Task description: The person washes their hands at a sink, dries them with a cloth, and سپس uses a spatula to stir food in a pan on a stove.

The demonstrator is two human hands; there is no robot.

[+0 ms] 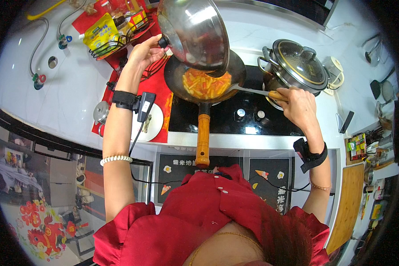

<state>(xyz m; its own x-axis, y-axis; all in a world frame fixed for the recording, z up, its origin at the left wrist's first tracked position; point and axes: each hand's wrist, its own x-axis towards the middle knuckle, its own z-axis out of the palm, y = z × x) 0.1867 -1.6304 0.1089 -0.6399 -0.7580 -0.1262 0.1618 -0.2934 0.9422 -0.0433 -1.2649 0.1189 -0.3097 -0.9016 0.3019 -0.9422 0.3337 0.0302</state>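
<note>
My left hand (149, 51) grips the black knob of a domed metal-and-glass wok lid (198, 35), which is tilted up over the far part of the wok (174, 79). In the wok lies food cut in yellow strips in a reddish-orange sauce (204, 84). My right hand (297, 104) holds the wooden handle of a metal spatula (252, 90), whose blade touches the right edge of the food. The wok's wooden handle (203, 139) points towards me over the front edge of the stove, and no hand is on it.
A lidded steel pot (297, 66) stands on the right of the black cooktop (219, 123). Left of the wok are a white plate (156, 121) with food bits, a small metal lidded pot (101, 111) and a wire rack with a yellow pouch (101, 33). A wooden board (345, 206) is at the right.
</note>
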